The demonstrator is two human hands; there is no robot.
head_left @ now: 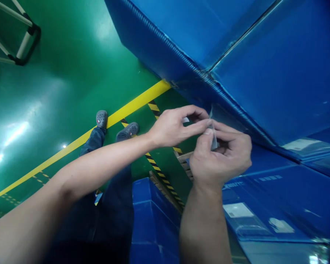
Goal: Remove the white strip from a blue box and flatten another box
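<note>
My left hand [176, 126] and my right hand [221, 156] meet in front of a stack of blue corrugated plastic boxes [277, 69]. Both pinch a small thin clear piece, like a plastic sleeve or film [213, 137], between thumbs and fingertips. A small white bit [185, 120] shows at my left fingers. The hands touch each other at the fingertips, just below the edge of the upper blue box.
A green floor [57, 91] with a yellow line [126, 108] and black-yellow hazard tape [156, 168] lies below. My grey shoes [101, 119] stand by the line. Lower blue boxes [264, 205] carry white labels. A wooden pallet edge [185, 161] shows. A metal frame [19, 36] stands top left.
</note>
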